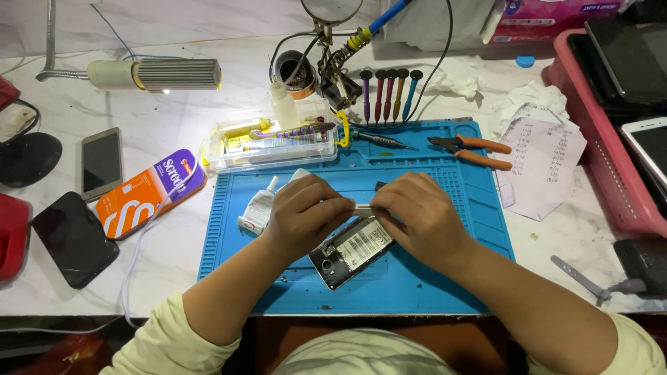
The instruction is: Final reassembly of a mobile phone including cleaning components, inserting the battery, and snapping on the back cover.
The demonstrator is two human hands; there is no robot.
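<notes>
gripping what seems a thin strip (363,206) over opened phone (351,251).

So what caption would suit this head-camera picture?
Both hands pinch a thin strip over an opened phone on a blue mat.

The mat (431,278) looks like matt blue rubber with ribbed edges; the opened phone (351,251) shows glossy metal; the tabletop (174,118) is smooth white marble.
</notes>
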